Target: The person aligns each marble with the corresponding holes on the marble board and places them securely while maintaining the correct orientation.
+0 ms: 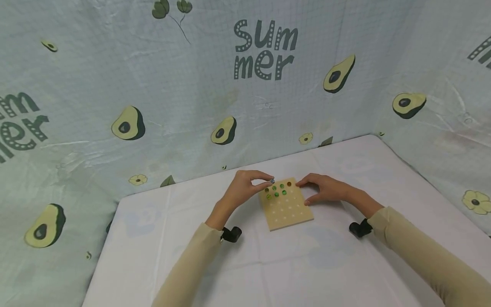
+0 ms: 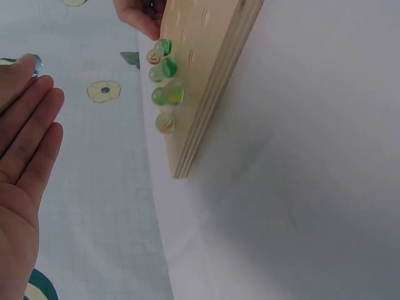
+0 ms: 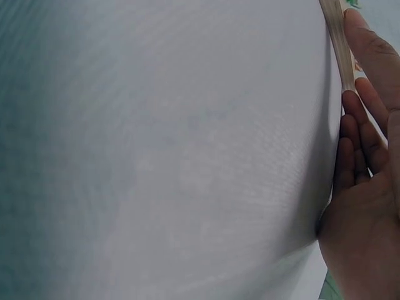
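My left hand (image 1: pixel 243 187) pinches a clear bluish marble (image 1: pixel 272 181) between thumb and fingertips, just above the far left part of a square wooden board (image 1: pixel 285 215). That marble (image 2: pixel 38 64) shows partly behind the thumb in the left wrist view. Two rows of marbles, several green (image 1: pixel 276 194) and a few amber (image 1: pixel 289 184), sit in the board's far hollows. My right hand (image 1: pixel 326 187) touches the board's right edge with thumb and fingertips, the fingers lying fairly straight along its side (image 3: pixel 340 50) in the right wrist view.
The board lies on a table with a white cloth (image 1: pixel 238 273). Its nearer rows of hollows (image 1: pixel 287 207) hold no marbles. Behind the table hangs a pale curtain (image 1: pixel 184 94) printed with avocados and lettering. Each wrist wears a small black camera (image 1: pixel 232 234).
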Tool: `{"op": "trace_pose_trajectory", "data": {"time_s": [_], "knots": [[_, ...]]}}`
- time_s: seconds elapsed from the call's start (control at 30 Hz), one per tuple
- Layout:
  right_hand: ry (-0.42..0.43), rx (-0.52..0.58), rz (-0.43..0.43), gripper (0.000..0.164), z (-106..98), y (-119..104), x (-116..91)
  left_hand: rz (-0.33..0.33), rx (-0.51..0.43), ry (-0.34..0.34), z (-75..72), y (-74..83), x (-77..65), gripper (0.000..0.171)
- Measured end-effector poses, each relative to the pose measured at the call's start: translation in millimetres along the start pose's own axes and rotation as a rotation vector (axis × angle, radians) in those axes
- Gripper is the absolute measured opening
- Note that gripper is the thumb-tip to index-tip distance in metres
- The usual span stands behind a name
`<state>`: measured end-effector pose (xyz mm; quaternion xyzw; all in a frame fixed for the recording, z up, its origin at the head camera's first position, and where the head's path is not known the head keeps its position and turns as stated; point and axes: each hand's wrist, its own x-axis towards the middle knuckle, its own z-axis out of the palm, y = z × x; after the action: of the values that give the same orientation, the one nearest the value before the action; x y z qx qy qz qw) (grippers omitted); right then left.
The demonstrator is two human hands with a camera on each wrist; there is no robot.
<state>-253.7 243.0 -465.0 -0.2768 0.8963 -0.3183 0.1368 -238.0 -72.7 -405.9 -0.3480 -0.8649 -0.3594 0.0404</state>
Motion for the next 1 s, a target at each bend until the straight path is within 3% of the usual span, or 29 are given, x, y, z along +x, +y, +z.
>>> {"op": "trace_pose_trajectory", "data": {"time_s": [0.37, 0.7, 1.0], "knots": [[-0.02, 0.047, -0.019, 0.066, -2, 0, 2, -0.032, -0.034, -0.099, 15.4, 5.9, 24.0, 0.022], [-0.025, 0.037, -0.045, 0.068, 0, 3, 1, -0.056, -0.027, -0.151, 24.5, 4.5, 34.2, 0.022], [-0.025, 0.043, -0.032, 0.069, 0, 3, 0, -0.18, 0.038, -0.214, 35.1, 5.6, 44.9, 0.019]]}}
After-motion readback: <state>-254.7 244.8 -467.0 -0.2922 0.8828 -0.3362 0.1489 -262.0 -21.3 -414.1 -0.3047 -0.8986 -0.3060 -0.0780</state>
